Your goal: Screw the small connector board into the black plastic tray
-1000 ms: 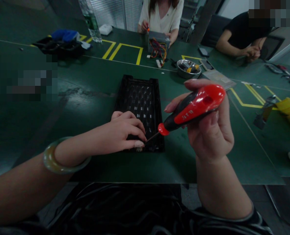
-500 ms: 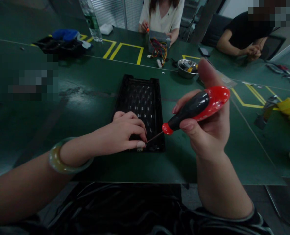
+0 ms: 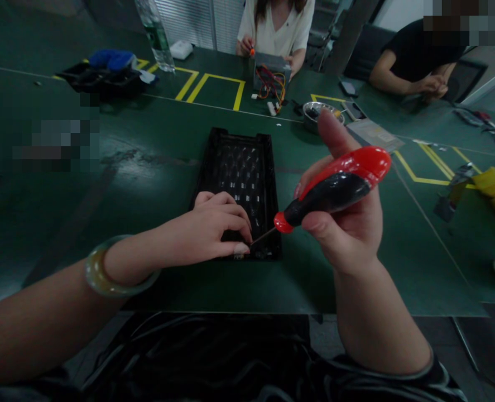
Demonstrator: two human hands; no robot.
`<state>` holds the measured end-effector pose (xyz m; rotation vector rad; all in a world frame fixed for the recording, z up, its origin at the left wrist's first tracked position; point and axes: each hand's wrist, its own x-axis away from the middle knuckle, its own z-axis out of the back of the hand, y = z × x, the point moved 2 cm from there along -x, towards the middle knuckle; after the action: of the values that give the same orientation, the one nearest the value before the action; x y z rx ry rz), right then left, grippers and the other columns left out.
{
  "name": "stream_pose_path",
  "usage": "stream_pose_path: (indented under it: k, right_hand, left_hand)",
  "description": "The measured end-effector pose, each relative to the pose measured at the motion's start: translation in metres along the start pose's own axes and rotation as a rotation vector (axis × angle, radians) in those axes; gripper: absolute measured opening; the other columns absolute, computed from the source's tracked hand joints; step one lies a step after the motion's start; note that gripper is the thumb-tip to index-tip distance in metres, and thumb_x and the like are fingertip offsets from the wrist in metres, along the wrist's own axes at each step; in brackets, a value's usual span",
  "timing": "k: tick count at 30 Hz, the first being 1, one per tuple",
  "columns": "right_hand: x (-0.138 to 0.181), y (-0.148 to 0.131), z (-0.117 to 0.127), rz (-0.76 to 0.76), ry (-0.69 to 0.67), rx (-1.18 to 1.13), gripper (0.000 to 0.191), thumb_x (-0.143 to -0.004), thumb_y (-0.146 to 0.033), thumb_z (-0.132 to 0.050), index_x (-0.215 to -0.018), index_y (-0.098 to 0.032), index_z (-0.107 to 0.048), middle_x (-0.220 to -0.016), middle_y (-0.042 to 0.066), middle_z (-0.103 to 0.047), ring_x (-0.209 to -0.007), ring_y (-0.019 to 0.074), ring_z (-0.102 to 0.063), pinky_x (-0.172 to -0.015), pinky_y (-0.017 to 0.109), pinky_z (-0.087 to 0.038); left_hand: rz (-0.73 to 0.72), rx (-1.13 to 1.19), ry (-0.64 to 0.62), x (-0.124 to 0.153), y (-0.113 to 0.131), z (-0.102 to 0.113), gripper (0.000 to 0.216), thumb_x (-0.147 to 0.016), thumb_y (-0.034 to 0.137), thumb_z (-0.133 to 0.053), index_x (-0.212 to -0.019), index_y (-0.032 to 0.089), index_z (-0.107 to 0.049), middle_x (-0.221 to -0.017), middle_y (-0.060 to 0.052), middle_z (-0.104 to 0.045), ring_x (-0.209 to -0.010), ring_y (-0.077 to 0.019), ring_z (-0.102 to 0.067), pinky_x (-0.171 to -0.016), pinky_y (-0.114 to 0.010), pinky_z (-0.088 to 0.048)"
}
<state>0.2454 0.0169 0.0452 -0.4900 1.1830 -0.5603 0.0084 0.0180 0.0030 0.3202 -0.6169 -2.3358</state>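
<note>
A red and black screwdriver (image 3: 335, 187) rests in my right hand (image 3: 351, 229), its handle between thumb and fingers and the index finger raised. Its thin shaft slants down left to the near end of a black slotted panel (image 3: 268, 184) lying on the table. Over that panel's near left part is my left hand (image 3: 217, 226), fingers bent, thumb and forefinger together right at the screwdriver's tip. What they pinch there is too small and hidden to name. A pale bangle (image 3: 100, 273) circles my left wrist.
Across the green table (image 3: 155, 139), one person holds a grey box with coloured cables (image 3: 272, 72); another sits at right. A metal bowl (image 3: 314, 111) stands behind my right hand. A black tray with blue cloth (image 3: 111, 61) and a bottle (image 3: 159, 42) are at back left.
My right hand has shifted slightly left and the screwdriver's handle has turned, showing more red on top. My left hand and the black panel stay nearly where they were.
</note>
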Motion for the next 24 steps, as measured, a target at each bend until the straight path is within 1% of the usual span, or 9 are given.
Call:
stream_pose_path:
  k: [1,3,6,9,14,19,20,22,24]
  right_hand:
    - [0.0,0.002,-0.002,0.036,0.039,-0.024,0.075,-0.083,-0.066,-0.081,-0.148,-0.038,-0.055,-0.166,0.003,-0.043,-0.131,0.0327,-0.064,-0.101,0.048,-0.065]
    - [0.001,0.004,-0.006,0.051,0.11,-0.07,0.077,-0.08,-0.06,-0.087,-0.145,-0.036,-0.056,-0.157,0.005,-0.052,-0.108,0.0255,-0.072,-0.086,0.041,-0.068]
    - [0.003,0.002,-0.011,-0.019,0.117,-0.13,0.055,-0.089,-0.048,-0.083,-0.136,-0.032,-0.059,-0.135,0.004,-0.065,-0.089,0.0184,-0.071,-0.075,0.036,-0.067]
    - [0.004,-0.002,-0.012,-0.07,0.087,-0.231,0.037,-0.096,-0.042,-0.073,-0.13,-0.03,-0.062,-0.134,0.003,-0.066,-0.094,0.0187,-0.072,-0.074,0.034,-0.066]
    - [0.001,-0.005,-0.012,-0.085,0.023,-0.346,0.033,-0.1,-0.04,-0.066,-0.132,-0.03,-0.065,-0.14,0.003,-0.065,-0.096,0.0187,-0.072,-0.075,0.034,-0.065]
    - [0.001,-0.002,-0.009,-0.041,0.034,-0.156,0.042,-0.095,-0.049,-0.076,-0.134,-0.037,-0.064,-0.148,0.0,-0.059,-0.113,0.0227,-0.07,-0.098,0.041,-0.064]
    - [0.002,0.0,-0.009,-0.04,0.051,-0.129,0.044,-0.094,-0.049,-0.076,-0.134,-0.038,-0.063,-0.15,0.0,-0.058,-0.111,0.0222,-0.07,-0.097,0.041,-0.064]
    - [0.004,0.003,-0.009,-0.05,0.078,-0.092,0.046,-0.095,-0.051,-0.074,-0.138,-0.038,-0.062,-0.151,0.0,-0.058,-0.097,0.0193,-0.069,-0.085,0.039,-0.066]
    - [0.004,0.006,-0.009,-0.061,0.088,-0.058,0.05,-0.095,-0.054,-0.072,-0.141,-0.037,-0.06,-0.144,0.002,-0.061,-0.086,0.0174,-0.066,-0.074,0.037,-0.065]
  left_hand:
    - [-0.001,-0.001,0.002,0.0,0.0,0.0,0.02,-0.097,0.053,-0.074,-0.099,0.034,-0.081,-0.116,0.005,-0.077,-0.113,-0.0241,-0.055,-0.094,-0.041,-0.021]
    - [-0.002,0.002,-0.002,0.0,-0.001,0.0,0.019,-0.096,0.052,-0.075,-0.1,0.034,-0.08,-0.116,0.005,-0.077,-0.114,-0.0238,-0.055,-0.094,-0.041,-0.021]
    - [-0.006,0.008,-0.009,0.0,-0.002,-0.002,0.018,-0.095,0.052,-0.077,-0.1,0.035,-0.08,-0.117,0.007,-0.077,-0.115,-0.0237,-0.054,-0.094,-0.041,-0.021]
    - [-0.005,0.008,-0.011,0.001,-0.003,-0.002,0.018,-0.095,0.052,-0.077,-0.1,0.035,-0.079,-0.117,0.008,-0.077,-0.116,-0.0239,-0.054,-0.094,-0.042,-0.021]
    - [-0.017,-0.007,-0.022,0.0,0.0,-0.002,0.018,-0.098,0.053,-0.074,-0.105,0.038,-0.08,-0.119,0.008,-0.077,-0.117,-0.0241,-0.054,-0.096,-0.043,-0.021]
    - [0.002,0.022,-0.036,-0.001,0.0,-0.002,0.016,-0.099,0.05,-0.073,-0.1,0.036,-0.08,-0.119,0.007,-0.077,-0.117,-0.0229,-0.054,-0.097,-0.042,-0.021]
    - [0.005,0.028,-0.036,-0.001,-0.001,-0.002,0.016,-0.098,0.05,-0.074,-0.099,0.035,-0.08,-0.12,0.007,-0.077,-0.117,-0.023,-0.055,-0.097,-0.042,-0.021]
    - [0.008,0.03,-0.032,-0.001,-0.001,-0.002,0.015,-0.097,0.049,-0.075,-0.096,0.034,-0.081,-0.119,0.006,-0.077,-0.117,-0.0235,-0.054,-0.097,-0.042,-0.021]
    - [0.006,0.029,-0.03,-0.002,-0.002,-0.002,0.015,-0.096,0.048,-0.077,-0.095,0.034,-0.081,-0.119,0.005,-0.078,-0.116,-0.0243,-0.054,-0.096,-0.042,-0.021]
